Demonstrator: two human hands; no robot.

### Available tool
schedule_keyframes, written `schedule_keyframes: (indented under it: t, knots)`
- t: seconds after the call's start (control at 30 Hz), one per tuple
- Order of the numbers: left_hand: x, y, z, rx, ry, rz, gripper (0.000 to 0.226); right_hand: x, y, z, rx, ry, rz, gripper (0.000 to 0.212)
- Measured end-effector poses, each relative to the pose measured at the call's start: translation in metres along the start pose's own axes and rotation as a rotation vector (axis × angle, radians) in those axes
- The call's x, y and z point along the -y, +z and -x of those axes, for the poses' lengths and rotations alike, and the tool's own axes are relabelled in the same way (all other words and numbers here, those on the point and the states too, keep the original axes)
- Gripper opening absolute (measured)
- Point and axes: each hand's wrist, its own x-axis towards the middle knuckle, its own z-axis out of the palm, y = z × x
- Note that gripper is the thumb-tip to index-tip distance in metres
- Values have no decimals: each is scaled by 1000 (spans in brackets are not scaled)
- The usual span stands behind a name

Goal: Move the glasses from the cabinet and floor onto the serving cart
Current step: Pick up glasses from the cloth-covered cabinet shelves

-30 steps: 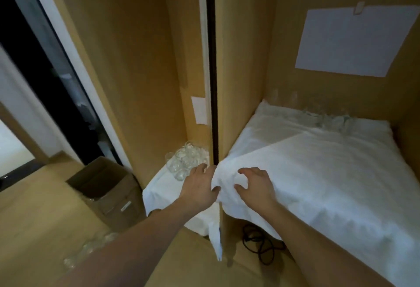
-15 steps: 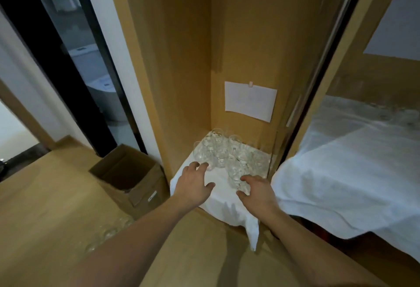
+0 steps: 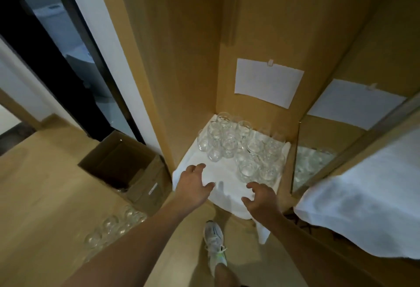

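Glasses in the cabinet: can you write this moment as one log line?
left hand: open, over white cloth | right hand: open, near front glasses | holding: nothing | floor glasses: untouched

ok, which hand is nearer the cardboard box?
Left. The left hand hovers over the white cloth just right of the cardboard box; the right hand is farther right.

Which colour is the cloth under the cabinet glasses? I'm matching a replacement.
White, plain, no pattern: the cloth liner beneath the clear glasses, seen in the head view.
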Motion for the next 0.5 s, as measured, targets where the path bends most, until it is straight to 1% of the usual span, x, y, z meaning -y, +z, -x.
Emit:
schedule_keyframes:
  t: [0.17, 0.27, 0.37, 0.5]
  knots:
    - [11, -17, -74, 46, -57, -55, 69, 11, 17, -82, 53, 97, -59, 45]
    - [12, -19, -120, 100, -74, -75, 69, 16, 27, -131, 56, 160, -180, 47]
    - [12, -12, -160, 138, -112, -78, 69, 16, 39, -175, 100, 248, -223, 51]
    - [14, 6, -201, 170, -148, -43, 71, 10, 52, -207, 93, 321, -260, 50]
